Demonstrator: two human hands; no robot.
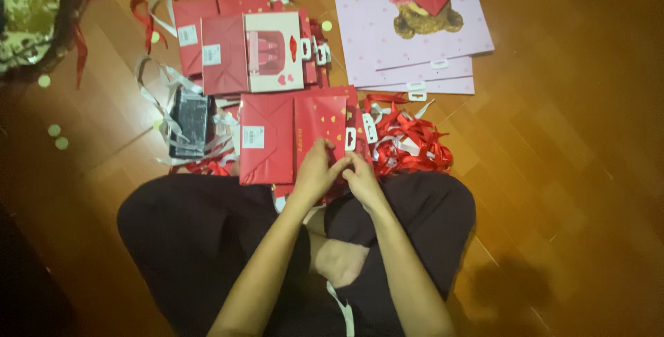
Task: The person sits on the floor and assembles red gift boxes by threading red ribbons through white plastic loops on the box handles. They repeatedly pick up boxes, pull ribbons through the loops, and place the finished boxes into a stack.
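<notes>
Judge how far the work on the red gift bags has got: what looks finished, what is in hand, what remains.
Looks done: flat red bags lie stacked further out on the wooden floor. In hand: the left hand and right hand both work at the edge of the nearest red bag. Probably left: the heap of loose red ribbons and the pink bear bags, untouched.

matt red paper bags (290, 136), satiny red ribbons (408, 143), on a glossy polished wood floor (553, 136)

Person wears dark maroon trousers (200, 240); forearms bare (no sleeves, no rings or watch visible), foot bare (339, 261).
</notes>
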